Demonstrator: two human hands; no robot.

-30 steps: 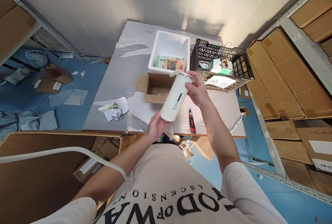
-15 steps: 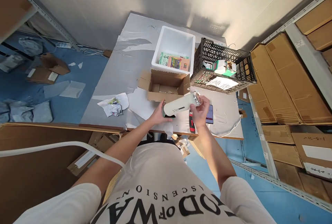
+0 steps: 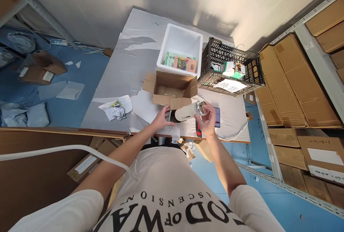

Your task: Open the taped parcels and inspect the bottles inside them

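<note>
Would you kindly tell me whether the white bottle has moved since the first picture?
Yes: judged against the black plastic crate, the white bottle has shifted lower in the view.

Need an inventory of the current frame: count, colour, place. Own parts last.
bottle: 1, white with silver top, right hand
unidentified item: 1, dark, by left hand, partly hidden
open carton: 1, brown, beyond bottle
bin: 1, white, behind carton
cards: several, green and orange, in bin
crate: 1, black, right of bin
paper sign: 1, white, crate front
cutter: 1, red/black, near right hand
phone: 1, lit screen, beside right hand
crumpled paper: 1 heap, mostly white, table left
table: 1, grey top, centre
shelf cartons: many, brown, right
left hand: 1, near bottle base
right hand: 1, at bottle top
</note>
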